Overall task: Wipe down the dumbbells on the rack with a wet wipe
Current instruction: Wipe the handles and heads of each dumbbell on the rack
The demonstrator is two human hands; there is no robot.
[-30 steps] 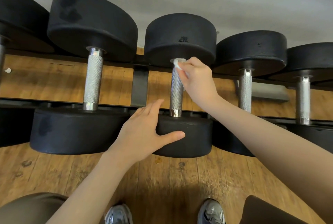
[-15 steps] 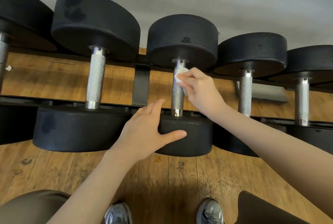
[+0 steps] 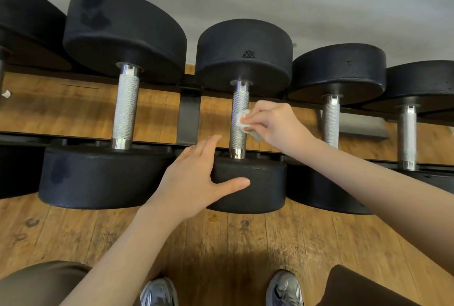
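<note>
Several black dumbbells with knurled silver handles lie in a row on a black rack. At the middle dumbbell, my right hand pinches a small white wet wipe against the right side of the handle, about halfway down. My left hand rests on that dumbbell's near head, fingers straight over the top and thumb across its front face.
A larger dumbbell lies to the left and smaller ones to the right, close together. Wooden floor runs under and before the rack. My two grey shoes stand at the bottom edge. A white scrap lies far left.
My right hand has slid the wipe down the handle, from its top collar under the far head to about mid-handle. My left hand has stayed on the near head.
</note>
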